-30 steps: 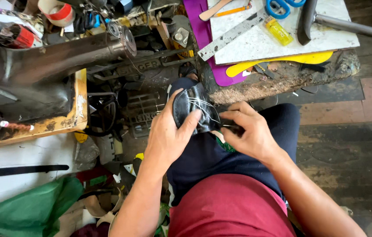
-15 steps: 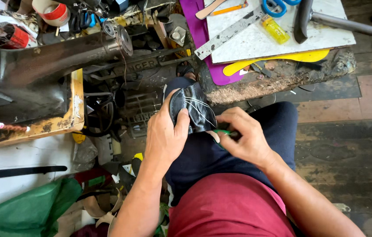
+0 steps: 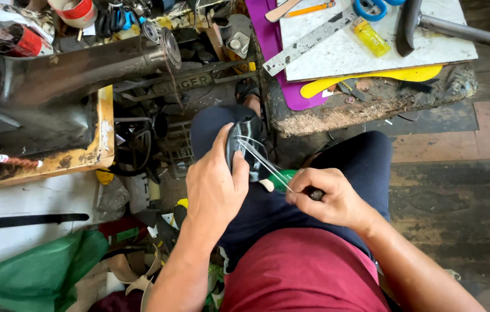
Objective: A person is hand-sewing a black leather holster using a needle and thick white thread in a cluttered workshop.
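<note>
A seated person in dark trousers and a red shirt is hand-stitching a black shoe [image 3: 245, 151] held over the lap, just in front of the near edge of a worn counter [image 3: 366, 110]. The left hand [image 3: 215, 188] is wrapped around the shoe, thumb pressed along its side, steadying it. The right hand [image 3: 328, 199] is clenched around a green-handled awl [image 3: 282, 179], whose tip points toward the shoe.

Several pale threads [image 3: 262, 159] run taut from the shoe's side back to the right hand, so sewing appears to be under way rather than finished; how many stitches are already in place, or how much of the seam remains, cannot be told from this angle.

The shoe looks dark and glossy, rounded at the end, small against the palm. Its sole and inside are hidden.

To the left stands an old black sewing machine [image 3: 54, 75] on a yellow-edged base. On the counter's far side lie a metal ruler [image 3: 308, 40], a yellow lighter [image 3: 371, 36] and blue-handled scissors [image 3: 372, 7].
</note>
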